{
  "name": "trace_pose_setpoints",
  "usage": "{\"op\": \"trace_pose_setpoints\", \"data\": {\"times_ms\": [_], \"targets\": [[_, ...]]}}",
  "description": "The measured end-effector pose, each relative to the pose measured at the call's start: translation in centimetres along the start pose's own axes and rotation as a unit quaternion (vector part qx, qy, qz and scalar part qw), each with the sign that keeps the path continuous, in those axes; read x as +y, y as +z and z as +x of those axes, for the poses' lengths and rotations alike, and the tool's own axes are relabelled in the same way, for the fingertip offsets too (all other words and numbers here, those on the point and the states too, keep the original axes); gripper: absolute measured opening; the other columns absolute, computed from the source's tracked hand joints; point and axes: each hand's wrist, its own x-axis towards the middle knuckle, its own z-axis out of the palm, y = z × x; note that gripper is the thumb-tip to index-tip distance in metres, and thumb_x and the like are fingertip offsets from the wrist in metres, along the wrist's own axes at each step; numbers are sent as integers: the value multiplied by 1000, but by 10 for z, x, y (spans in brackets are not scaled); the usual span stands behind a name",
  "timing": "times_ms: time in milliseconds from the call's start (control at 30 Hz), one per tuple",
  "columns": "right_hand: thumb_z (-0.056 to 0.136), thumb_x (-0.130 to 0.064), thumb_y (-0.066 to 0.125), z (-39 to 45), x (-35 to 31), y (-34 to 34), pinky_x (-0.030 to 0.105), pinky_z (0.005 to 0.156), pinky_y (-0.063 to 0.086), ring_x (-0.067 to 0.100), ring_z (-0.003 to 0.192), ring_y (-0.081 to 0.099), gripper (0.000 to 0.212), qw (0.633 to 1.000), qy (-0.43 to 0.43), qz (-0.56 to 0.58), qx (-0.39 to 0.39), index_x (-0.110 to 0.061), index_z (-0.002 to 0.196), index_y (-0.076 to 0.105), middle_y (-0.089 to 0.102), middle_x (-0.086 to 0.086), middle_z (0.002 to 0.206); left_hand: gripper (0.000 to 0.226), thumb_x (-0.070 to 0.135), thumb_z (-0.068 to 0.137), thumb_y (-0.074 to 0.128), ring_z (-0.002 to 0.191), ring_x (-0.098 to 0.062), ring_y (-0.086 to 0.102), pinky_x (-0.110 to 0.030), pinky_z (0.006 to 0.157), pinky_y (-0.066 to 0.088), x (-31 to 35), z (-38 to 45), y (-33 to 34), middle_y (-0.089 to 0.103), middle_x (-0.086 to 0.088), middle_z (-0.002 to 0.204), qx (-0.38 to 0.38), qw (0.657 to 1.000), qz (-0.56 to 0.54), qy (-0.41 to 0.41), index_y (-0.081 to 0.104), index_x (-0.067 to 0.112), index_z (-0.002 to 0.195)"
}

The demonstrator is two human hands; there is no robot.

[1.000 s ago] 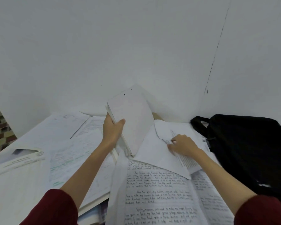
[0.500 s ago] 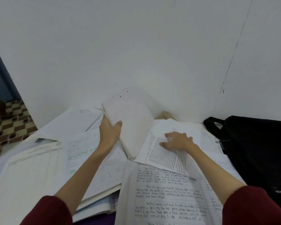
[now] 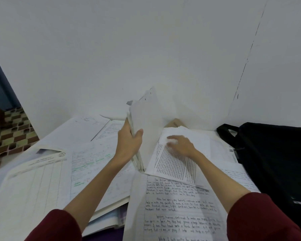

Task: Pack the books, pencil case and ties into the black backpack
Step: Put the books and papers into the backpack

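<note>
Compared with half a second earlier, the thin booklet (image 3: 146,122) in the left hand (image 3: 129,145) stands more upright, nearly edge-on to the camera, and the right hand (image 3: 180,146) has slid farther up the printed page (image 3: 174,164); motion blur softens its fingertips.

Left to right: a tiled floor (image 3: 9,131) shows at 9 o'clock beyond the table edge. A ruled form sheet (image 3: 29,190) lies at 8 o'clock, overlapped by a page marked in green (image 3: 92,164). An open book (image 3: 101,126) lies flat at 11 o'clock of the left hand. That hand grips the booklet, thumb on its near face, fingers wrapped behind; the booklet's lower edge touches the paper pile. The right hand rests on the printed page, fingers extended and flat, holding nothing. A handwritten notebook page (image 3: 177,211) fills the 6 o'clock area, partly under the printed page. A brown object (image 3: 175,122) is mostly hidden behind the papers. The black backpack (image 3: 275,159) lies at 3 o'clock, handle loop toward the wall, just beside the paper pile, loose sheets against its near edge.
</note>
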Motion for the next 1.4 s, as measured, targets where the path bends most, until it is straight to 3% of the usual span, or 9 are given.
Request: {"op": "trace_pose_setpoints", "data": {"times_ms": [100, 267, 433, 533, 767, 967, 1100, 1267, 1400], "targets": [[96, -40, 47, -11, 10, -32, 35, 92, 41, 25, 108, 58, 33, 958, 67, 260, 102, -15, 101, 68, 66, 5, 116, 40, 9, 92, 53, 84, -14, 60, -23, 71, 54, 7, -3, 11, 64, -2, 102, -73, 994, 45, 68, 45, 14, 131], [86, -73, 30, -37, 49, -87, 40, 86, 49, 30, 96, 67, 74, 814, 106, 571, 16, -11, 111, 61, 71, 10, 105, 39, 15, 94, 47, 73, -26, 55, -34, 65, 45, 24, -14, 48, 62, -12, 94, -225, 911, 270, 217, 42, 16, 133], [87, -20, 65, -41, 73, -69, 28, 57, 45, 20, 65, 56, 26, 914, 225, 325, 88, 1, 100, 59, 59, 11, 80, 40, 42, 88, 58, 99, -21, 58, -30, 78, 43, 15, -29, 87, 63, -1, 111, -413, 794, 384, 227, 51, 26, 124], [88, -14, 58, -43, 85, -44, 28, 68, 43, 22, 79, 53, 12, 938, 278, 172, 119, -4, 95, 56, 57, 12, 93, 50, 69, 77, 55, 107, -8, 57, -28, 89, 43, 6, -11, 87, 64, 13, 116, -489, 809, 310, 99, 59, 39, 118], [90, -20, 58, -31, 70, -37, 31, 81, 39, 31, 106, 51, 39, 903, 288, 263, 178, 2, 121, 48, 52, 13, 118, 63, 50, 90, 52, 114, -29, 54, -38, 92, 47, -60, 47, 84, 53, -13, 131, -257, 908, 319, -93, 40, 7, 134], [88, -30, 65, -11, 60, -38, 41, 104, 39, 32, 127, 43, 75, 854, 282, 410, 150, 3, 143, 26, 39, 17, 144, 32, 12, 86, 66, 80, -26, 65, -36, 64, 54, -61, 55, 87, 66, -17, 110, -185, 935, -41, -301, 53, 0, 113], [84, -37, 68, 2, 43, -54, 38, 100, 36, 30, 128, 41, 81, 851, 232, 444, 157, -2, 143, 25, 39, 13, 142, 33, 4, 90, 58, 77, -24, 64, -34, 53, 53, -37, 70, 76, 61, -11, 108, -134, 951, -138, -243, 43, 12, 119], [80, -32, 72, 5, -7, -109, 26, 65, 56, 14, 77, 70, 35, 834, 44, 510, 204, -12, 107, 62, 72, 4, 98, 34, 12, 86, 65, 86, -18, 67, -32, 68, 58, 11, 99, 53, 66, -4, 104, -90, 966, -224, -90, 50, 15, 117], [78, -33, 74, 7, -21, -121, 25, 66, 56, 12, 78, 70, 24, 851, -18, 480, 212, -18, 95, 66, 73, -2, 90, 30, 23, 81, 71, 83, -14, 67, -23, 66, 56, 17, 110, 47, 69, -2, 96, -107, 970, -208, -65, 61, 13, 107]]}}
